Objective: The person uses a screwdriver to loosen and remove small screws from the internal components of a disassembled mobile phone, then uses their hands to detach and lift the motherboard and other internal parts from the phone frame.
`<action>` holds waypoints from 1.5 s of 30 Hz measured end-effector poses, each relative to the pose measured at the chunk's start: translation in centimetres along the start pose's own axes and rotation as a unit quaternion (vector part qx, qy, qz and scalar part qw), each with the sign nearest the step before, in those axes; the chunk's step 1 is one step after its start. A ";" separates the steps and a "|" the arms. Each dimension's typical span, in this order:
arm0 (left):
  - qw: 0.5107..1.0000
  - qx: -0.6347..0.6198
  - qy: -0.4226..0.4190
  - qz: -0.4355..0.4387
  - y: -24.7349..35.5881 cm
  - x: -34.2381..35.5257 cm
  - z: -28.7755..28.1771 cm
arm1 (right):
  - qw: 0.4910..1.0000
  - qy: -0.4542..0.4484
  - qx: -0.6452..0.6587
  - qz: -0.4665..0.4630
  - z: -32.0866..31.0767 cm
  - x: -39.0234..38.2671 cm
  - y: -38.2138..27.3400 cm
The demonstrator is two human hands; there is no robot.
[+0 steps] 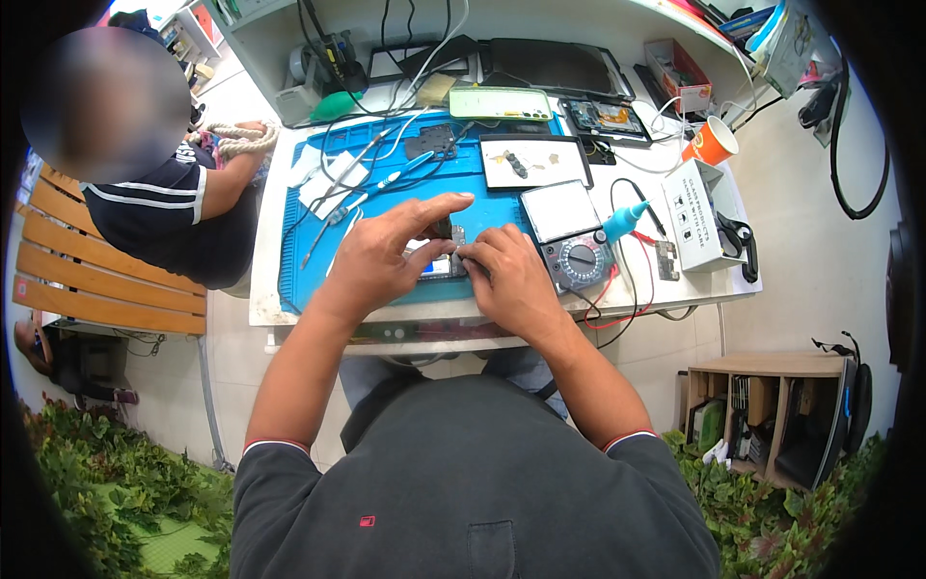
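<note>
An opened phone-like device, dark with silvery and blue inner parts, lies at the near edge of the blue work mat. Over its left side is my left hand, index finger reaching right above the thumb. Something small and dark sits in the shade between them; I cannot make it out. My right hand bends over the device's right edge, its fingertips pressed together close to my left thumb. Whatever they pinch is too small to name. Both hands cover much of the device.
Right of the mat are a multimeter with red and black leads, a teal bottle, a white box and an orange cup. A toothbrush and tools lie left. A person sits beside the table's left end.
</note>
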State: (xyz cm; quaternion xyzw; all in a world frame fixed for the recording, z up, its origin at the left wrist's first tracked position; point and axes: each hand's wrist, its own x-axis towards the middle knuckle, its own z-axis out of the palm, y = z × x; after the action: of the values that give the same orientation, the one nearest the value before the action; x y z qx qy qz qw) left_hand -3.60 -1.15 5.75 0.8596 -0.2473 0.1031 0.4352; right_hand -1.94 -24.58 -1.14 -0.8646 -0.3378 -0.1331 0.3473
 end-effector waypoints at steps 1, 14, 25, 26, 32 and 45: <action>1.000 0.002 0.001 0.002 0.0 0.0 0.0 | 1.000 -0.005 -0.002 0.000 -0.1 0.1 0.0; 0.999 -0.008 0.039 0.020 -0.2 -0.3 0.5 | 1.000 -0.010 -0.001 -0.013 0.2 0.6 -0.3; 0.999 -0.004 0.049 0.014 -0.8 -0.7 0.8 | 0.999 -0.025 -0.025 -0.010 0.9 1.5 -0.4; 0.999 -0.007 0.048 0.019 -0.8 -0.7 0.8 | 0.999 -0.026 -0.029 -0.011 0.9 1.6 -0.5; 0.997 -0.006 0.057 0.043 -0.9 -0.5 1.1 | 0.998 -0.033 -0.043 -0.017 0.9 1.9 -0.7; 0.990 -0.011 0.135 0.027 -2.2 -1.7 2.5 | 0.993 -0.081 -0.080 -0.042 1.1 2.0 -0.4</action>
State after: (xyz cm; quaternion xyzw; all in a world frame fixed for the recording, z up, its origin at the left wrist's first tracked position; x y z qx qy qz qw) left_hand -4.03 -1.48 2.09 0.8262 -0.2106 0.2270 0.4707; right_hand -0.74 -22.60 -0.81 -0.8826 -0.3896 -0.1035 0.2419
